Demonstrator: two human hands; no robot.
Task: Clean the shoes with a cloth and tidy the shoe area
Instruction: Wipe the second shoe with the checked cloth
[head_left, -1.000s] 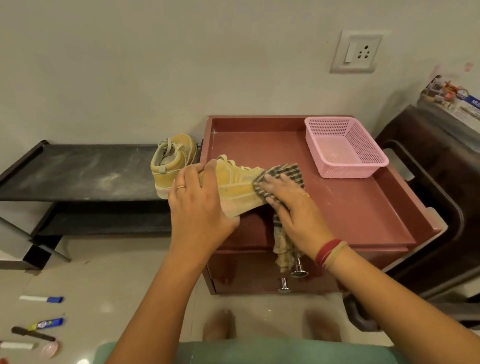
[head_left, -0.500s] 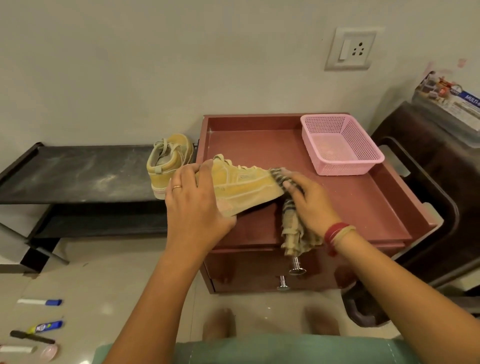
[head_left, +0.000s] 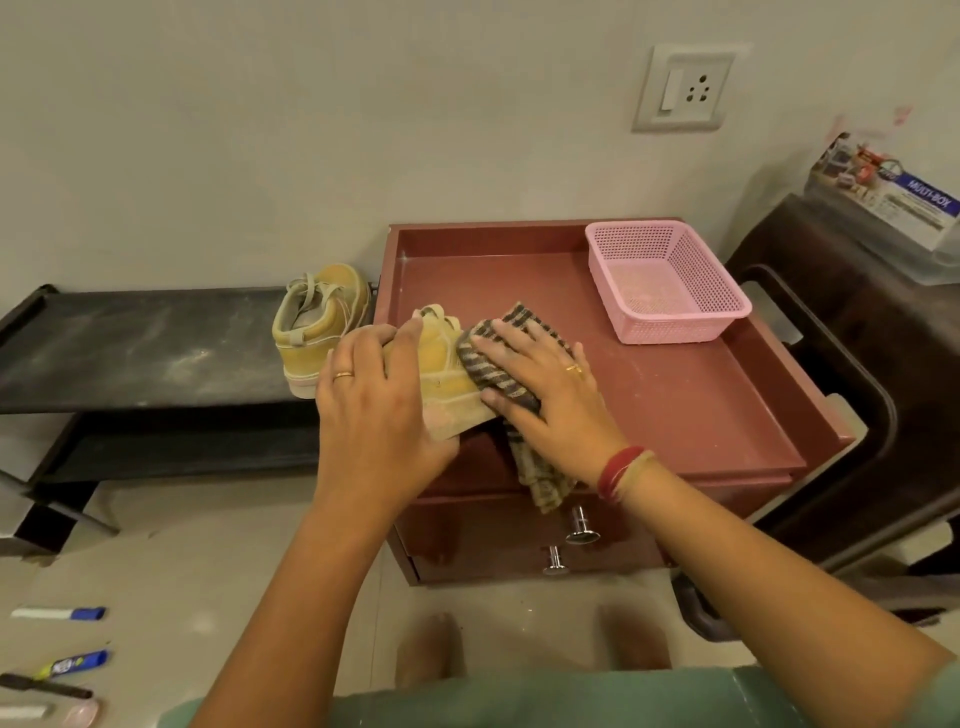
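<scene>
Left hand (head_left: 374, 410) curled round yellow shoe (head_left: 447, 374), over cabinet (head_left: 675, 405) front-left corner. Right hand (head_left: 545, 395), fingers flat, presses striped cloth (head_left: 488, 364) onto it. Second shoe (head_left: 317, 332) on rack (head_left: 130, 348) right end; pink basket (head_left: 680, 327) far-right corner.

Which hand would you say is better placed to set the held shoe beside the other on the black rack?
Left: the left hand grips the yellow shoe and is nearer the second shoe on the rack; the right hand presses the checked cloth.
</scene>
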